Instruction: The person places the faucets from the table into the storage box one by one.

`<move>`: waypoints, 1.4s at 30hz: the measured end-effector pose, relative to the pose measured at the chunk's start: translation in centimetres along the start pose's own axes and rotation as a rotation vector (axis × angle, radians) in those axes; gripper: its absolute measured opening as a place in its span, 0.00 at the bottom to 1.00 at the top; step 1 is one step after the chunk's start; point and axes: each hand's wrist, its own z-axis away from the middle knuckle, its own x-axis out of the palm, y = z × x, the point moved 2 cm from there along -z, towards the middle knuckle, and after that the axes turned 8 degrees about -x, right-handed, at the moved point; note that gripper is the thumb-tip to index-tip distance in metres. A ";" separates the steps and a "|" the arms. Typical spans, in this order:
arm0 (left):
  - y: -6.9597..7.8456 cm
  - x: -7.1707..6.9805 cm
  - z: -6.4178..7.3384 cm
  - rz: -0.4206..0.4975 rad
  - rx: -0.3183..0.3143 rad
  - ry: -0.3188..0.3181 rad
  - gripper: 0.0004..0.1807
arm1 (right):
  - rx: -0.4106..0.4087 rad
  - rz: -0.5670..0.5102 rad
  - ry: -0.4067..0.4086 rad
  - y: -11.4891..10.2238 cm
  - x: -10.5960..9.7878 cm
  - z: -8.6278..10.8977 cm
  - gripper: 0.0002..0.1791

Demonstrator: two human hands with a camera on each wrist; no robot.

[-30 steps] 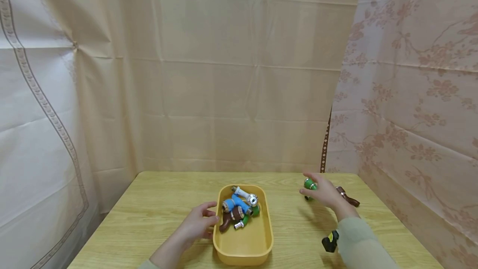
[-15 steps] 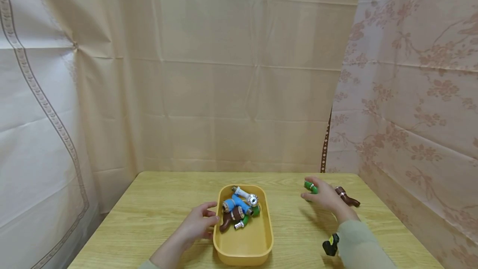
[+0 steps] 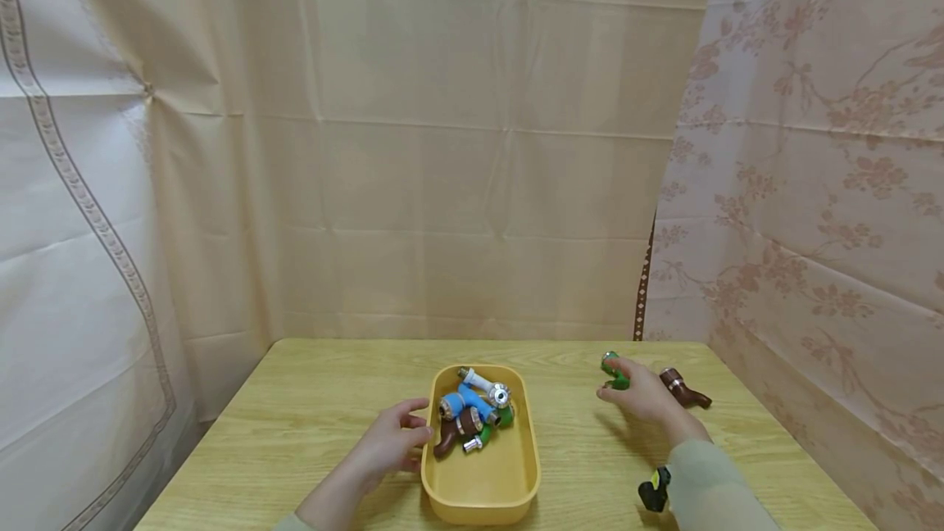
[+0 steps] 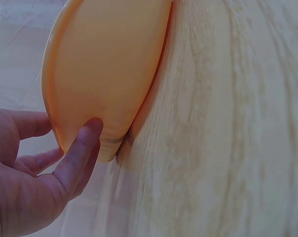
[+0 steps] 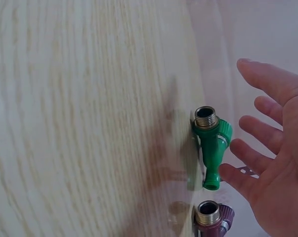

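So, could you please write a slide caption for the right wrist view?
The right hand beside a green tap on a wood-grain table, with a brown tap nearby.

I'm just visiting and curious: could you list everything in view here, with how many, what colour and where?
Table: 1, yellow wood grain, below the cloths
Bin: 1, yellow, on the table
Heaped white tap: 1, white and silver, in the bin
Heaped blue tap: at least 1, blue, in the bin
Heaped brown tap: 1, brown, in the bin
Heaped green tap: at least 1, green, partly hidden in the bin
Loose green tap: 1, green, table's right side
Loose brown tap: 1, brown, further right
Cloths: several, beige, white, pink-floral, around the table
Black device: 1, black and yellow, lower right
Sleeves: 2, pale green, bottom edge
Left hand: 1, bare, touching the bin
Right hand: 1, bare, at the loose green tap
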 end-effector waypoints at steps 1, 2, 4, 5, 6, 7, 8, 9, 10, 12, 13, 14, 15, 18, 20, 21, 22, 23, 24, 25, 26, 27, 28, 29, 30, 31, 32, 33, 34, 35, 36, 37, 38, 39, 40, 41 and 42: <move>0.0 0.0 0.0 -0.001 0.000 0.001 0.32 | -0.001 -0.001 0.000 0.1 0.1 0.0 0.43; 0.0 0.0 0.0 -0.002 -0.001 0.001 0.32 | -0.001 -0.001 0.000 0.2 0.1 0.0 0.43; 0.1 0.0 0.0 -0.003 -0.002 0.003 0.32 | 0.006 -0.009 -0.003 0.3 0.2 0.0 0.43; 0.1 0.0 0.0 -0.004 -0.002 0.004 0.32 | 0.010 -0.013 -0.007 0.4 0.3 0.1 0.43; 0.1 0.0 0.0 -0.004 -0.003 0.005 0.32 | 0.017 -0.018 -0.006 0.4 0.3 0.1 0.42; 0.1 0.0 0.1 -0.005 -0.003 0.006 0.32 | 0.014 -0.016 -0.013 0.5 0.4 0.1 0.42; 0.1 0.0 0.1 -0.006 -0.004 0.007 0.32 | 0.017 -0.018 -0.015 0.5 0.5 0.2 0.42; 0.2 0.0 0.1 -0.007 -0.004 0.008 0.32 | 0.018 -0.020 -0.019 0.6 0.5 0.2 0.41; 0.2 0.0 0.1 -0.008 -0.005 0.009 0.32 | 0.023 -0.026 -0.020 0.6 0.6 0.3 0.40; 0.2 0.0 0.1 -0.009 -0.004 0.009 0.32 | 0.023 -0.023 -0.028 0.6 0.6 0.4 0.39; 0.2 0.0 0.1 -0.009 -0.004 0.009 0.32 | 0.025 -0.022 -0.036 0.6 0.6 0.5 0.39; 0.2 0.0 0.1 -0.008 -0.003 0.008 0.32 | 0.035 -0.029 -0.036 0.6 0.7 0.6 0.38; 0.2 0.0 0.1 -0.009 -0.002 0.009 0.32 | 0.041 -0.032 -0.039 0.7 0.7 0.6 0.38; 0.2 0.1 0.1 -0.006 -0.001 0.008 0.32 | 0.048 -0.030 -0.044 0.7 0.7 0.7 0.39; 0.2 0.1 0.2 -0.002 -0.001 0.007 0.32 | 0.055 -0.036 -0.040 0.8 0.8 0.7 0.38; 0.2 0.1 0.2 -0.002 -0.002 0.006 0.32 | 0.054 -0.034 -0.042 0.9 0.8 0.7 0.38; 0.2 0.1 0.2 0.001 -0.001 0.005 0.32 | 0.054 -0.033 -0.042 0.9 0.8 0.7 0.38; 0.2 0.1 0.2 0.003 0.000 0.003 0.32 | 0.054 -0.029 -0.042 1.0 0.9 0.7 0.38; 0.3 0.1 0.2 0.003 0.001 0.003 0.32 | 0.061 -0.036 -0.040 1.1 0.9 0.7 0.38; 0.3 0.1 0.2 0.004 0.002 0.001 0.32 | 0.055 -0.028 -0.042 1.1 0.9 0.7 0.38; 0.3 0.1 0.2 0.005 0.003 0.000 0.32 | 0.054 -0.027 -0.042 1.1 1.0 0.7 0.38; 0.2 0.1 0.2 0.006 0.004 -0.001 0.32 | 0.054 -0.024 -0.043 1.1 1.0 0.7 0.38; 0.2 0.1 0.2 0.007 0.004 -0.002 0.32 | 0.052 -0.022 -0.042 1.1 1.0 0.6 0.38; 0.2 0.1 0.2 0.007 0.004 -0.002 0.32 | 0.047 -0.018 -0.041 1.1 1.0 0.6 0.38; 0.2 0.1 0.2 0.007 0.003 -0.002 0.32 | 0.043 -0.018 -0.037 1.0 1.0 0.6 0.38; 0.2 0.1 0.2 0.007 0.000 -0.002 0.32 | 0.038 -0.015 -0.032 1.0 1.0 0.6 0.38; 0.2 0.0 0.1 0.007 -0.002 -0.002 0.32 | 0.039 -0.018 -0.029 1.0 1.0 0.7 0.38; 0.2 0.0 0.1 0.007 -0.004 -0.002 0.32 | 0.033 -0.018 -0.025 0.9 1.0 0.7 0.38; 0.2 0.0 0.1 0.007 -0.005 -0.003 0.32 | 0.026 -0.020 -0.023 0.8 1.0 0.7 0.37; 0.2 0.0 0.1 0.006 -0.005 -0.003 0.32 | 0.021 -0.023 -0.020 0.7 1.1 0.7 0.36; 0.2 0.0 0.1 0.005 -0.004 -0.004 0.32 | 0.018 -0.029 -0.017 0.7 1.1 0.7 0.36; 0.2 0.0 0.1 0.005 -0.004 -0.004 0.32 | 0.013 -0.031 -0.018 0.6 1.1 0.7 0.35; 0.2 0.0 0.2 0.004 -0.003 -0.005 0.32 | 0.015 -0.037 -0.018 0.5 1.1 0.7 0.33; 0.2 0.0 0.2 0.003 -0.001 -0.005 0.32 | 0.012 -0.037 -0.016 0.4 1.2 0.7 0.32; 0.2 0.0 0.2 0.001 -0.001 -0.006 0.32 | 0.015 -0.036 -0.015 0.3 1.2 0.7 0.31; 0.2 0.0 0.2 -0.001 -0.001 -0.006 0.32 | 0.013 -0.034 -0.015 0.3 1.2 0.7 0.30; 0.2 0.0 0.2 -0.002 -0.001 -0.005 0.32 | 0.014 -0.033 -0.011 0.3 1.3 0.7 0.29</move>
